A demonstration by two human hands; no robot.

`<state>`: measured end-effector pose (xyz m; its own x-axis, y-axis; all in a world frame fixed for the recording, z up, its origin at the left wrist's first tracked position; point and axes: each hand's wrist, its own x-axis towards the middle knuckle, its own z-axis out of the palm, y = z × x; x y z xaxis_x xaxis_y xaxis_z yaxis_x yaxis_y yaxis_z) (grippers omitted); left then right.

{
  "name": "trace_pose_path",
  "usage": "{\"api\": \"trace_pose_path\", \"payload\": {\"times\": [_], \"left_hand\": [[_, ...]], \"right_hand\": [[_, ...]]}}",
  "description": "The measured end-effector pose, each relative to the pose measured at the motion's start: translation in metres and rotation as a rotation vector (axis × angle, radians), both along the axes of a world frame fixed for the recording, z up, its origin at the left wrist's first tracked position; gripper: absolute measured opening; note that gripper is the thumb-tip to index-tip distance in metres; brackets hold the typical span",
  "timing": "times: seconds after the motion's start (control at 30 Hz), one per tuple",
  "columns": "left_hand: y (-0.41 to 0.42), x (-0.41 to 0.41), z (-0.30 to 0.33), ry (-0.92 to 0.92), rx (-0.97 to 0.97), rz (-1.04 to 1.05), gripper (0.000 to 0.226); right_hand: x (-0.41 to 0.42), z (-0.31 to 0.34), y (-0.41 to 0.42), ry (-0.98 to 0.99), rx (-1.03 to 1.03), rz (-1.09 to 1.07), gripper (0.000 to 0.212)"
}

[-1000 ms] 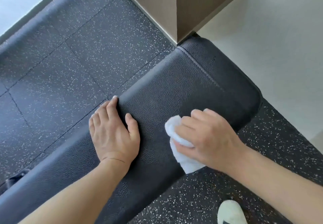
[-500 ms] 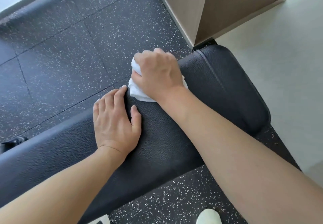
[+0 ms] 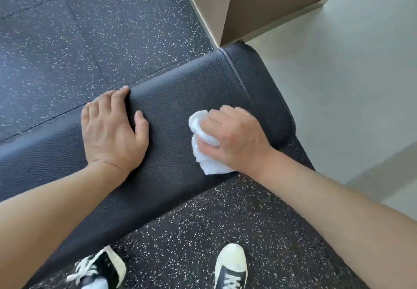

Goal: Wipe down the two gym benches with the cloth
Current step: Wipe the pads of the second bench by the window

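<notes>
Black, pebbled leather fills the middle of your view — the bench [image 3: 171, 117] runs from lower left up to its rounded end at upper right, where a stitched seam crosses the pad. Your left hand [image 3: 112, 131] lies flat on it, palm down, fingers straight and together, their tips reaching over the far edge while the thumb spreads out across the top toward the right. That forearm comes in from the lower left and rests low along the pad.

Your right hand [image 3: 234, 140] is further toward the bench's end, near its front edge, knuckles up and fingers curled around the white cloth [image 3: 207, 153]. The cloth is bunched under the palm; a wad of it bulges out past your fingers on the left, and a flatter corner sticks out below the hand, lying on the leather right at the pad's near edge. Your right forearm stretches in from the lower right, crossing above the speckled rubber floor [image 3: 94, 29].

Your two shoes [image 3: 230, 266] — black and white, laced — stand on that floor just in front of the bench. Beyond the bench's end, a beige column corner [image 3: 225, 7] meets pale smooth flooring [image 3: 338, 74].
</notes>
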<state>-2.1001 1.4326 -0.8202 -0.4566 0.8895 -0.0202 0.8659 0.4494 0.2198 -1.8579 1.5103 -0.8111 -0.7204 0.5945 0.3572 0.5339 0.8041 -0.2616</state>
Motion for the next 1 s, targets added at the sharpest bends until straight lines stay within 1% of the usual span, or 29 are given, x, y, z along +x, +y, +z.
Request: {"api": "trace_pose_path", "payload": {"times": [0.1, 0.2, 0.3, 0.37, 0.43, 0.47, 0.53, 0.57, 0.63, 0.73, 0.77, 0.83, 0.87, 0.9, 1.0], "left_hand": [[-0.001, -0.002, 0.003, -0.035, -0.006, -0.013, 0.058], [0.001, -0.003, 0.008, -0.072, -0.011, -0.023, 0.060], [-0.001, -0.005, 0.012, -0.106, -0.058, -0.026, 0.062], [0.000, -0.009, 0.017, -0.163, -0.082, -0.043, 0.062], [-0.002, -0.018, 0.023, -0.237, -0.101, -0.087, 0.066], [-0.004, -0.027, 0.026, -0.252, -0.115, -0.152, 0.069], [-0.010, -0.052, 0.031, -0.229, -0.182, -0.327, 0.072], [-0.014, -0.071, 0.032, -0.214, -0.226, -0.374, 0.070], [-0.030, -0.109, 0.032, -0.210, -0.333, -0.351, 0.064], [-0.066, -0.166, 0.031, -0.213, -0.423, -0.285, 0.058], [-0.079, -0.182, 0.032, -0.216, -0.434, -0.277, 0.059], [-0.100, -0.208, 0.033, -0.234, -0.465, -0.246, 0.063], [-0.109, -0.216, 0.034, -0.256, -0.467, -0.229, 0.065], [-0.118, -0.223, 0.034, -0.269, -0.445, -0.211, 0.063], [-0.144, -0.248, 0.038, -0.300, -0.377, -0.080, 0.046]], "right_hand": [[-0.012, 0.012, 0.048, -0.056, -0.137, -0.253, 0.019], [-0.044, 0.018, 0.085, -0.136, -0.209, -0.382, 0.018], [-0.083, 0.015, 0.098, -0.159, -0.329, -0.533, 0.024], [-0.099, 0.013, 0.097, -0.172, -0.405, -0.576, 0.031], [-0.108, 0.014, 0.089, -0.192, -0.469, -0.555, 0.031], [-0.110, 0.015, 0.086, -0.208, -0.481, -0.543, 0.029], [-0.114, 0.021, 0.082, -0.247, -0.499, -0.554, 0.030], [-0.120, 0.025, 0.082, -0.271, -0.506, -0.575, 0.031], [-0.135, 0.032, 0.081, -0.353, -0.529, -0.613, 0.030], [-0.194, 0.039, 0.066, -0.528, -0.539, -0.555, 0.028], [-0.220, 0.038, 0.055, -0.590, -0.544, -0.488, 0.029], [-0.279, 0.030, 0.021, -0.694, -0.523, -0.264, 0.033], [-0.310, 0.024, 0.001, -0.724, -0.530, -0.170, 0.032], [-0.342, 0.018, -0.019, -0.723, -0.580, -0.118, 0.029], [-0.426, -0.002, -0.074, -0.704, -0.768, -0.019, 0.023]]}}
